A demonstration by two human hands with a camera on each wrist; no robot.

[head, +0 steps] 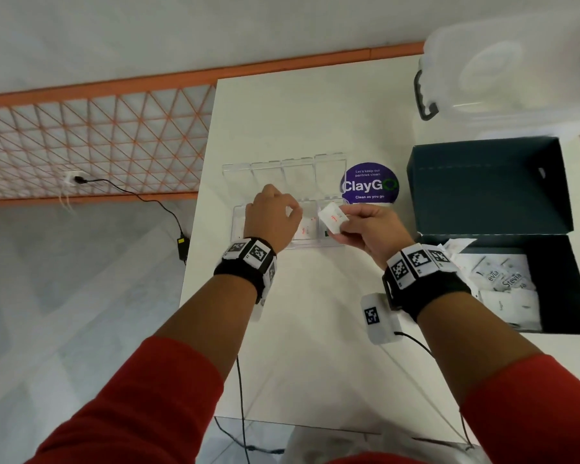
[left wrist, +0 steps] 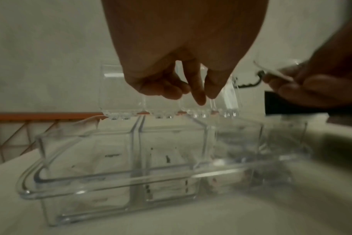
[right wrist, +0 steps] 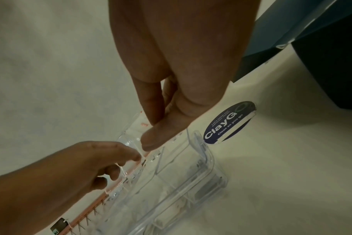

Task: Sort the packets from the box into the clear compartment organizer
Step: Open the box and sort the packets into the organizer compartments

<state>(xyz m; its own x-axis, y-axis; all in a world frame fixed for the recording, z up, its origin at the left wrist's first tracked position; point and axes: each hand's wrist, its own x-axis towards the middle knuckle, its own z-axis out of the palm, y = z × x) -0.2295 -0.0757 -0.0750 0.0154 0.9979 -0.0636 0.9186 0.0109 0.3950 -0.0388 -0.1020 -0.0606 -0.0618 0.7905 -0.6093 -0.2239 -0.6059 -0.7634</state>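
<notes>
Clear plastic compartment organizer (head: 283, 209) sits on the white table (head: 315, 329), four hinged lids standing open along its far edge. Small white paper packet with red print (head: 331, 218) held just above the organizer's right-end compartment, tilted, pinched at its near edge between thumb and fingers of the right hand (head: 369, 229); the right wrist view shows thumb pressed to forefinger, the packet itself mostly hidden behind the fingers. Another white packet with red print (head: 304, 229) lies inside the organizer, in the compartment just left of the right-end one. Left hand (head: 271, 216) hovers over the organizer's middle, fingers loosely curled and pointing down, thumb and forefinger tips close together; the left wrist view shows nothing between them, fingertips near the raised lids. Dark teal cardboard box (head: 549, 296) stands to the right of the organizer, lid flipped open away from the person, with a heap of white packets (head: 503, 283) in it, some marked Stevia. Round purple ClayGo sticker (head: 369, 184) on the table at the organizer's far right corner. Translucent plastic storage bin with dark handle (head: 503, 68) beyond the box, far from the organizer.
</notes>
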